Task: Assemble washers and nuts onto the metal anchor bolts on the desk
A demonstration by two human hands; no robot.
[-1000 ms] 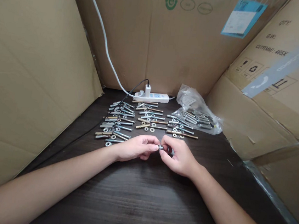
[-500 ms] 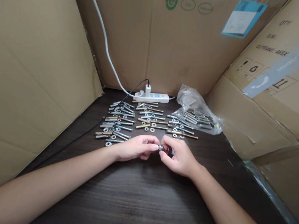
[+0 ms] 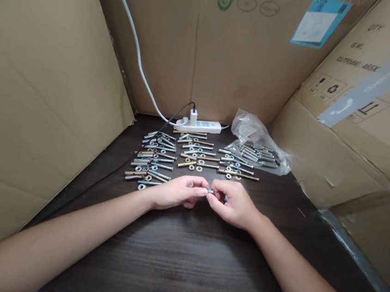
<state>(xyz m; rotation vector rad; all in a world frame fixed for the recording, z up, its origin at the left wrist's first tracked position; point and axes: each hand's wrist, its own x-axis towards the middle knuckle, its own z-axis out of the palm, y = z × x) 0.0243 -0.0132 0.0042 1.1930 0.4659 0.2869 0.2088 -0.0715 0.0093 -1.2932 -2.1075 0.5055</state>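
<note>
Head view: the left hand (image 3: pixel 183 193) and right hand (image 3: pixel 234 203) nearly meet, thumbs and fingers pinching a small metal piece (image 3: pixel 210 191) between them; how complete it is cannot be told. Beyond the hands, bolts (image 3: pixel 247 176), sleeves (image 3: pixel 135 173), nuts (image 3: pixel 192 167) and washers (image 3: pixel 197 168) lie in loose groups, seemingly unassembled, with more metal parts (image 3: pixel 260 155) in a see-through plastic bag (image 3: pixel 244 123) beyond the right hand. The dark tabletop (image 3: pixel 186 256) extends beneath both hands; past the groups sits a white power strip (image 3: pixel 214 128), with cardboard (image 3: pixel 157 44) behind and at either side
</note>
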